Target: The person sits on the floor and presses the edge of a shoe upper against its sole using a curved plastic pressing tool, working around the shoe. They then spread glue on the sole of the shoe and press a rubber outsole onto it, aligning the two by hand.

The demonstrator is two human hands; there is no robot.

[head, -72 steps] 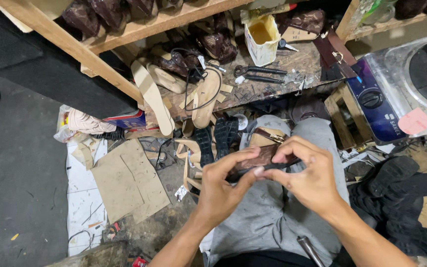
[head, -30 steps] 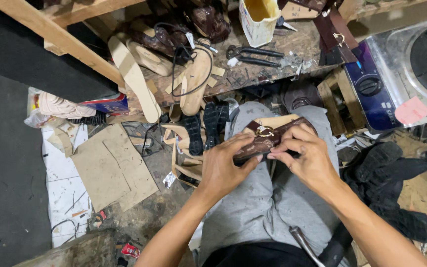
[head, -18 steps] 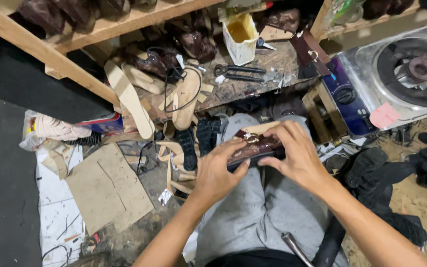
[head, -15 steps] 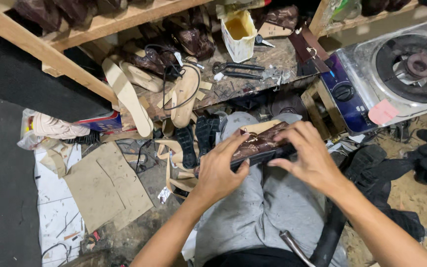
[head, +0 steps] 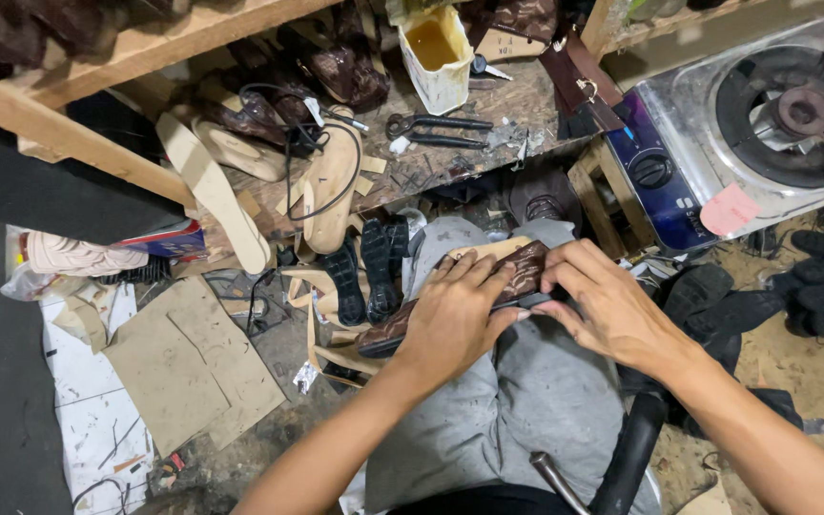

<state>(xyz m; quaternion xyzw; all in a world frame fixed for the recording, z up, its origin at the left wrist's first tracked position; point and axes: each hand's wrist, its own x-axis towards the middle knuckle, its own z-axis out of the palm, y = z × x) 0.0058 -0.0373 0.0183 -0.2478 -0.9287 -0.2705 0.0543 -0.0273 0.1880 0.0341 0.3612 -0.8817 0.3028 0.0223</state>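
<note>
Both forearms bare, coming up from bottom of frame and converging over the lap. Left hand (head: 455,319): palm down, fingers flat and extended forward, pressing down. Right hand (head: 603,310): palm down, angled in from the right, fingers curled, thumb and index pinching toward the left hand. Fingertips of the two hands nearly touching. Wrists roughly straight, elbows out of view.

Stove (head: 774,124) right, pliers (head: 431,129) on bench (head: 488,105), cardboard (head: 188,358) left
</note>
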